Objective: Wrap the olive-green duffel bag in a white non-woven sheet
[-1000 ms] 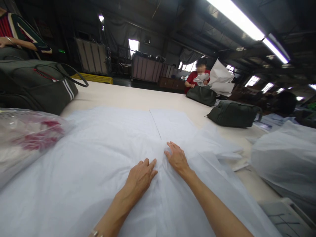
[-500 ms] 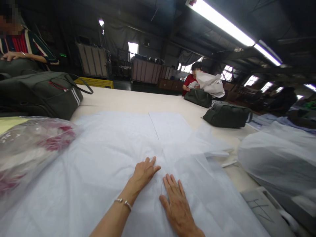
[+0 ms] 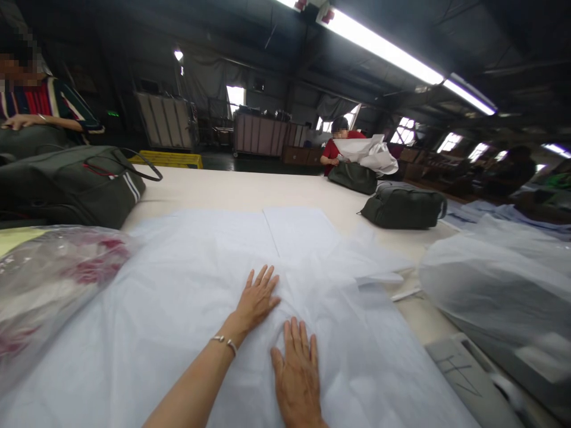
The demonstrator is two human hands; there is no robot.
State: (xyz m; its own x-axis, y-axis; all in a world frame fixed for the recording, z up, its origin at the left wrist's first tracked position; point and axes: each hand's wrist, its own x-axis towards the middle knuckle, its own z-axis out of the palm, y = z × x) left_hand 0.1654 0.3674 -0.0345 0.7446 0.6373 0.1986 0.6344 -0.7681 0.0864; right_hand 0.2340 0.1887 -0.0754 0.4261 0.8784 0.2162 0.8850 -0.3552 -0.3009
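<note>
A wide sheet of thin white tissue paper [image 3: 187,297] is spread over the cream table [image 3: 250,187] in front of me. My left hand [image 3: 257,297] lies flat on it with fingers stretched out and slightly apart, a bracelet on the wrist. My right hand [image 3: 297,374] rests flat on the same sheet, closer to me and just right of the left one, fingers together and extended. Neither hand holds anything. A seam between two sheets runs away from my left fingertips.
A dark green bag [image 3: 75,184] stands at the left, two more [image 3: 401,205] at the far right. A clear plastic packet with red print [image 3: 53,267] lies at my left. A bulky white-wrapped bundle [image 3: 499,285] sits at the right. Two other people work across the table.
My right hand has slid back toward me across the paper. My left hand has moved a little forward, its fingers now spread flatter. The view has tilted slightly upward.
</note>
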